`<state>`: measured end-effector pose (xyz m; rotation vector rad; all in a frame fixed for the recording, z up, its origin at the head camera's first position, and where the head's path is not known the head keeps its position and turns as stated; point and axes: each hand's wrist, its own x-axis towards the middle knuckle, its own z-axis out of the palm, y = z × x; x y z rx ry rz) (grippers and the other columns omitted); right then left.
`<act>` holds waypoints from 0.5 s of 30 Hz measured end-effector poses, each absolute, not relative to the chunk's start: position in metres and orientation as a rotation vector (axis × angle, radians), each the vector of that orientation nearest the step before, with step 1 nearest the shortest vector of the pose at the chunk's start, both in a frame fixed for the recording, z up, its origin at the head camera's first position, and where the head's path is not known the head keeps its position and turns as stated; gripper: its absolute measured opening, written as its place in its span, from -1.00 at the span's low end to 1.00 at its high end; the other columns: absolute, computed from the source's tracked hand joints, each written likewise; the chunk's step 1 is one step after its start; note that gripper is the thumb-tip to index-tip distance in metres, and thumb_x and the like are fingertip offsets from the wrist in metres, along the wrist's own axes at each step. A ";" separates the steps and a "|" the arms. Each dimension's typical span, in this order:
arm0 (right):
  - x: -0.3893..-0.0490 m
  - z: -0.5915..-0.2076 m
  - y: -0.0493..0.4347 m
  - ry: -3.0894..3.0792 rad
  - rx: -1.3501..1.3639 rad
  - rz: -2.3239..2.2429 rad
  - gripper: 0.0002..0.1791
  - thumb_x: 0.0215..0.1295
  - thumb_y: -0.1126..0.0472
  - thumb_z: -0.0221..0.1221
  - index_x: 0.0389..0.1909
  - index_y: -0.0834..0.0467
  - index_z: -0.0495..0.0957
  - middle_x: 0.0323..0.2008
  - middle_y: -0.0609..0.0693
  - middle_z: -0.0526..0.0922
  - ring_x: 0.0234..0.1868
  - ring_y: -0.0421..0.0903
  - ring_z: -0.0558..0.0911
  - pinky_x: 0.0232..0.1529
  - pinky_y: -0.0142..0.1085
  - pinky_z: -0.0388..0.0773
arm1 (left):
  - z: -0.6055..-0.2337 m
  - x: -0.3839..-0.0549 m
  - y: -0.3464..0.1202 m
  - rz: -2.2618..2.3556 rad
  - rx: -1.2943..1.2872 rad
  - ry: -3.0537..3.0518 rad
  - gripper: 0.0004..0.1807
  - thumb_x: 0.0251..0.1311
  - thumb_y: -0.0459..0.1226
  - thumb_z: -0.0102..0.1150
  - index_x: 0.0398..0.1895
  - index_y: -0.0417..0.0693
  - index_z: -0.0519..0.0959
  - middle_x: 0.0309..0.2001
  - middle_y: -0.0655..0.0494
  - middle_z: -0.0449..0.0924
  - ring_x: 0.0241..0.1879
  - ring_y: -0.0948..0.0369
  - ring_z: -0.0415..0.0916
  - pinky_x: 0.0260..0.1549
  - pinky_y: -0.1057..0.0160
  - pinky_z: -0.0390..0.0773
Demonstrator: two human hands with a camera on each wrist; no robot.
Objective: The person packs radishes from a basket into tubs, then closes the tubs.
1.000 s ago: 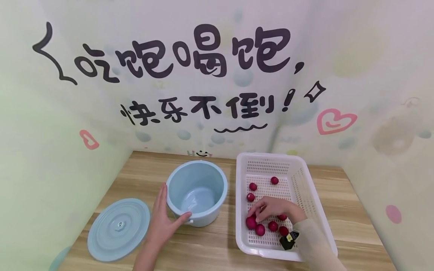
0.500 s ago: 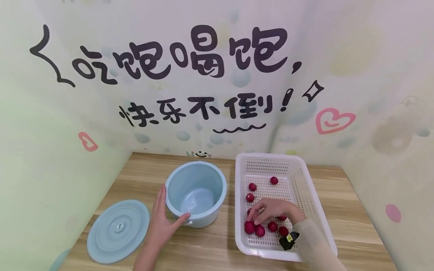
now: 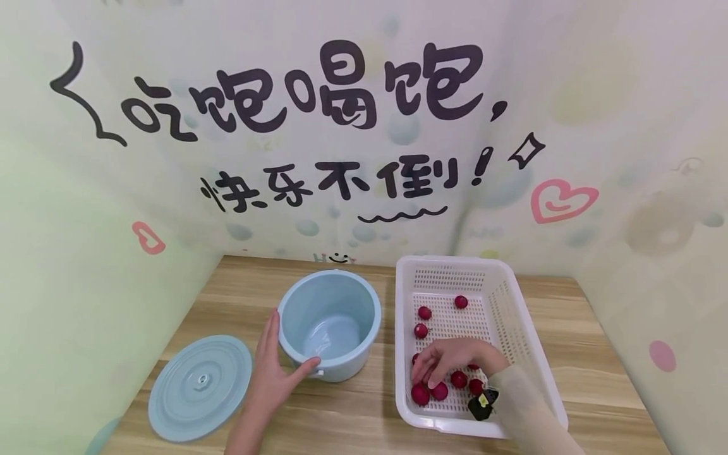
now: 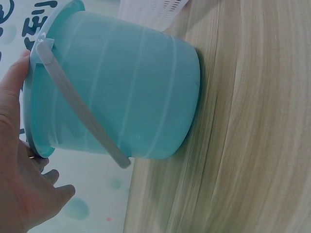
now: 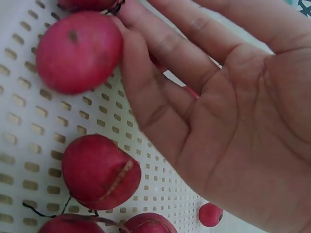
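My left hand [image 3: 273, 379] grips the light blue bucket [image 3: 348, 368], thumb over its near rim and fingers along its left side. The left wrist view shows that thumb beside the mount of the grey handle [image 4: 82, 109], which hangs down the bucket's wall. Over the front left of the white basket [image 3: 400, 360], my right hand [image 3: 452, 360] hovers palm down with loosely bent fingers. Just under its fingertips lie a larger red radish [image 3: 420, 395] and a second radish [image 3: 439, 391]. Seen from the right wrist, a radish [image 5: 80, 52] sits right at a fingertip, not enclosed.
Several other radishes lie scattered in the basket, one radish [image 3: 461, 302] far back. Left of the bucket, a round blue lid [image 3: 190, 407] lies flat on the wooden table [image 3: 341, 420]. A printed wall [image 3: 352, 221] borders the table's back.
The larger radish has shifted toward the basket's front, and my right hand has come off it and lowered slightly. Another radish shows behind the fingers. My left hand stays on the bucket.
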<state>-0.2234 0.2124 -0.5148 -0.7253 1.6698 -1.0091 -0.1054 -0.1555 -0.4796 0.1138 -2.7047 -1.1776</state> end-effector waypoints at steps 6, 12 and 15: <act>-0.221 -0.512 0.210 1.693 -0.717 -0.935 -0.65 0.24 0.34 0.27 0.06 0.27 0.63 -0.01 0.09 0.74 -0.05 -0.25 0.67 0.01 -0.51 0.60 | -0.479 -0.105 -0.155 -1.176 0.096 -2.687 0.31 -0.02 0.06 0.50 0.63 -0.01 -0.21 0.62 -0.16 -0.18 0.57 -0.24 -0.15 0.48 -0.35 0.03; -0.219 -0.512 0.205 1.658 -0.727 -0.813 -0.60 0.20 0.34 0.27 0.09 0.27 0.63 -0.06 0.04 0.75 -0.11 -0.32 0.64 0.04 -0.54 0.54 | -0.479 -0.105 -0.154 -1.174 0.097 -2.688 0.31 -0.02 0.07 0.50 0.63 -0.02 -0.21 0.62 -0.16 -0.18 0.57 -0.24 -0.14 0.48 -0.36 0.03; -0.218 -0.515 0.202 1.635 -0.750 -0.762 -0.59 0.20 0.34 0.27 0.10 0.26 0.63 -0.09 -0.01 0.75 -0.14 -0.38 0.59 0.04 -0.56 0.50 | -0.479 -0.105 -0.154 -1.176 0.102 -2.690 0.31 -0.02 0.08 0.49 0.63 -0.03 -0.20 0.62 -0.16 -0.18 0.57 -0.24 -0.14 0.48 -0.36 0.03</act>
